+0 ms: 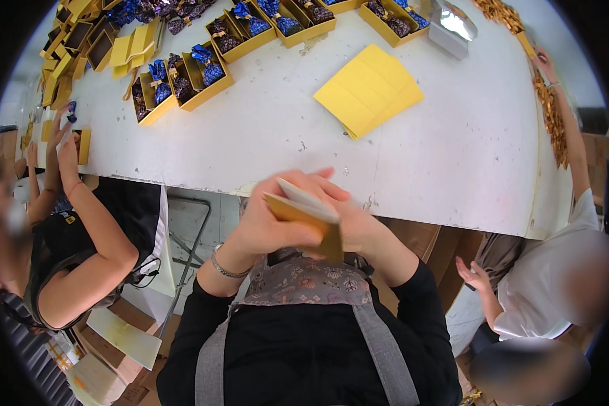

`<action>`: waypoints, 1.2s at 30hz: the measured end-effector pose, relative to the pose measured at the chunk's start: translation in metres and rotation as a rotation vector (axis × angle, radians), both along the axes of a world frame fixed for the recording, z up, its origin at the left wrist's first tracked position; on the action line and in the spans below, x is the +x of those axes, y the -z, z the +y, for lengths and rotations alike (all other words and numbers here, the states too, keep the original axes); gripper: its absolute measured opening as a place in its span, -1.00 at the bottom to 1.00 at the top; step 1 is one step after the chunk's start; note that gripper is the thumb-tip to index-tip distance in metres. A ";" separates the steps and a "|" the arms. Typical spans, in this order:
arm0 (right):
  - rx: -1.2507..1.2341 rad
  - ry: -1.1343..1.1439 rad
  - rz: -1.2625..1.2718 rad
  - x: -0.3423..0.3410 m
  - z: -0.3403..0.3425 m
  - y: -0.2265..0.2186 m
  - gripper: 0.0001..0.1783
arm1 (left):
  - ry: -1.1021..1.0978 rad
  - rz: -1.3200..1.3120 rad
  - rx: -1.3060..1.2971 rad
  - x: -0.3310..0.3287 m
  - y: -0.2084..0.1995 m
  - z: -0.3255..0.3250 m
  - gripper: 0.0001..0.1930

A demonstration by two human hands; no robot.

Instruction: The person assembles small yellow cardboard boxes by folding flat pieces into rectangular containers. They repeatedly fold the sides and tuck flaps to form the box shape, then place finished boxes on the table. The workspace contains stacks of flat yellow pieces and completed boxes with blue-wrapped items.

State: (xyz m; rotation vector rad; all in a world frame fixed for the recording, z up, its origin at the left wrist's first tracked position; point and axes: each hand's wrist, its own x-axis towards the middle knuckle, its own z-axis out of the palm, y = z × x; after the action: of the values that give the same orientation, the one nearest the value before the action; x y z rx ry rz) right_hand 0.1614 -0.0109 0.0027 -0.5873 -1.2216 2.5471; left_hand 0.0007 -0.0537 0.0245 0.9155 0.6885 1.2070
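In front of my apron, a folded gold card (pixel 306 215) with a white inner face is held between my hands. My left hand (pixel 277 213) grips it, the thumb lying across its gold side and the fingers reaching over behind. My right hand (pixel 356 224) presses in at the card's right end, with most of its fingers hidden behind the card and the left hand. Beyond them on the white table (pixel 250 145) lies a fanned stack of flat yellow cards (pixel 370 89).
Gold boxes (pixel 205 97) with blue and dark wrapped pieces stand at the back left, near piled empty boxes (pixel 100 44). A clear plastic container (pixel 451 30) is at the back right, near gold ribbons (pixel 551 111). Co-workers sit left (pixel 88 237) and right (pixel 538 291).
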 end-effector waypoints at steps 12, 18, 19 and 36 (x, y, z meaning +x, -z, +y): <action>0.927 0.572 -0.225 0.012 0.001 -0.029 -0.70 | -0.272 0.463 0.057 -0.003 -0.001 -0.004 -0.69; 1.004 0.649 -0.187 0.010 -0.001 -0.034 -0.69 | -0.574 0.412 0.332 0.011 -0.013 0.011 -0.14; 1.004 0.660 -0.172 0.010 0.000 -0.033 -0.68 | -0.546 0.547 0.379 0.006 -0.012 0.011 -0.12; 0.716 0.740 -0.134 0.005 -0.003 -0.017 -0.79 | -0.329 0.488 0.274 -0.014 -0.003 -0.009 -0.68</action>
State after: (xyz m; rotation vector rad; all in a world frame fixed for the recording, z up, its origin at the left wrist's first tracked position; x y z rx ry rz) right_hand 0.1662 -0.0141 0.0197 -0.8268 -1.4773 1.3729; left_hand -0.0130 -0.0628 0.0273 1.3899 1.1131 1.4034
